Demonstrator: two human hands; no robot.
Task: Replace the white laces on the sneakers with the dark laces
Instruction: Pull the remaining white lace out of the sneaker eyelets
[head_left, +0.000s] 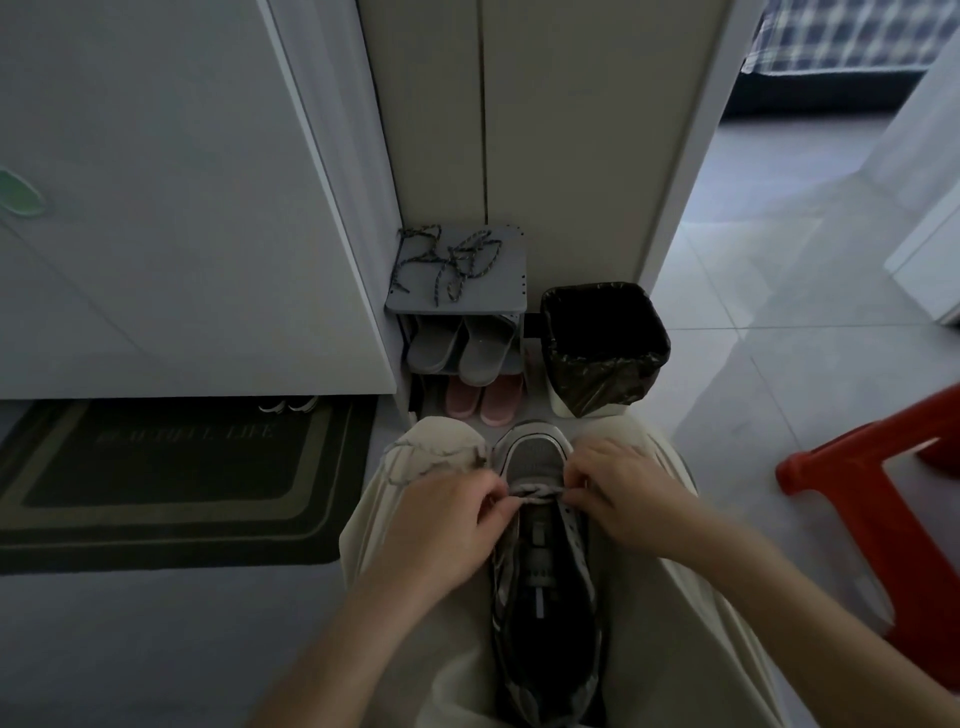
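A grey sneaker (540, 571) lies between my knees, toe pointing away. A white lace (532, 493) crosses only its lowest eyelets near the toe; the tongue below is bare. My left hand (441, 525) pinches the lace's left end beside the shoe. My right hand (618, 493) pinches the right end at the eyelet row. Dark speckled laces (449, 262) lie tangled on top of a small grey shoe rack (506, 296) ahead.
The rack holds grey slippers (462, 348) and pink slippers (485, 397). A bin with a dark bag (605, 348) stands to its right. A red plastic stool (883, 499) is at right, a dark doormat (171, 478) at left, white cabinet doors behind.
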